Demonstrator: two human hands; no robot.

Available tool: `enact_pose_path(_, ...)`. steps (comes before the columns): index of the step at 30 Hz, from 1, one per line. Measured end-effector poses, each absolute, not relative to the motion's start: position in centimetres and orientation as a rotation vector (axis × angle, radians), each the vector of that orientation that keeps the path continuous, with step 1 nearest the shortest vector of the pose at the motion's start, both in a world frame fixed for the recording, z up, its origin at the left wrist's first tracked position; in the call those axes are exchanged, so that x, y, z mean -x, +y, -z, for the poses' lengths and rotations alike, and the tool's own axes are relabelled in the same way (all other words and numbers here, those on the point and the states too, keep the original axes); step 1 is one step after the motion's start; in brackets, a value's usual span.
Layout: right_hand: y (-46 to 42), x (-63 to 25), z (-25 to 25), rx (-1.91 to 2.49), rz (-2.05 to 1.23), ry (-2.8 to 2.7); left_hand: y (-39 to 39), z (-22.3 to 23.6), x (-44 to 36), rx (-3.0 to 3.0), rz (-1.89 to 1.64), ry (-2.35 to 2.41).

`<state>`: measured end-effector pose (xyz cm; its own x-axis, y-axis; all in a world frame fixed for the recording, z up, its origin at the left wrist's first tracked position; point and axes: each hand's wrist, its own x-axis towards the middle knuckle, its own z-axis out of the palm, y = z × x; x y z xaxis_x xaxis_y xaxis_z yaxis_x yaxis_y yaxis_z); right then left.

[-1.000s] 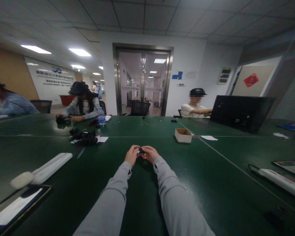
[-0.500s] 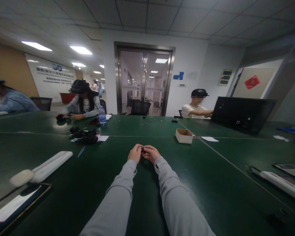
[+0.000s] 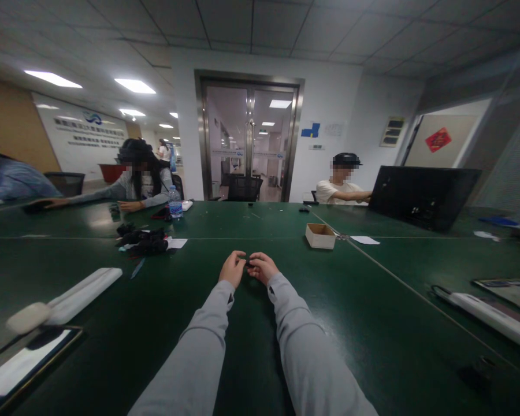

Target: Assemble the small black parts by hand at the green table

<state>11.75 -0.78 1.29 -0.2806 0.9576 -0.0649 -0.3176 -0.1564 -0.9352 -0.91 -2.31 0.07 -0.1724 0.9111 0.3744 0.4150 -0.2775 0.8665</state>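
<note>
Over the green tabletop [image 3: 260, 323], my two hands are close together in front of me. My right hand [image 3: 263, 268] is closed, its fingertips pinching a small black piece [image 3: 248, 263] whose kind I cannot make out. My left hand [image 3: 232, 270] is just beside it, with thumb and index finger parted and their tips close to the piece. The fingers partly hide the piece. Beyond my hands, to the right, stands a small open cardboard box [image 3: 320, 237].
Black items [image 3: 145, 240] and a water bottle [image 3: 175, 203] stand left of centre. A white power strip [image 3: 86, 294] and a tablet [image 3: 30, 364] lie nearer left. A monitor [image 3: 424, 196] is at right. Several people sit around, one person [image 3: 340, 188] beside it.
My left finger and thumb have parted from their pinch around the black piece; my right hand keeps hold. The person across on the left has stretched an arm out to the side.
</note>
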Motion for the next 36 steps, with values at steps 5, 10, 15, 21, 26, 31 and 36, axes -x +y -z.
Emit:
enact_pose_path(5,-0.95,-11.76,-1.45,0.89,-1.632,-1.074,-2.24,0.15,0.93,-1.636,-1.395,1.511)
enact_pose_path(10,-0.96,-11.8,-1.51,0.885,-1.636,-1.071,-2.16,0.31,0.96,-1.633,-1.387,1.48)
enact_pose_path(15,-0.91,-11.78,-1.47,0.889,-1.638,-1.064,-2.43,-0.03,0.9,-1.632,-1.38,1.476)
enact_pose_path(21,-0.87,-11.76,-1.47,0.905,-1.635,-1.078,-2.68,-0.3,0.83,-1.627,-1.347,1.468)
enact_pose_path(26,-0.76,-11.8,-1.27,0.888,-1.637,-1.07,-2.3,0.08,0.9,-1.667,-1.399,1.461)
enact_pose_path(31,-0.65,-11.8,-1.12,0.876,-1.642,-1.075,-2.07,0.43,0.99,-1.673,-1.383,1.46)
enact_pose_path(36,-0.74,-11.77,-1.28,0.886,-1.643,-1.071,-2.2,0.32,0.91,-1.664,-1.351,1.468)
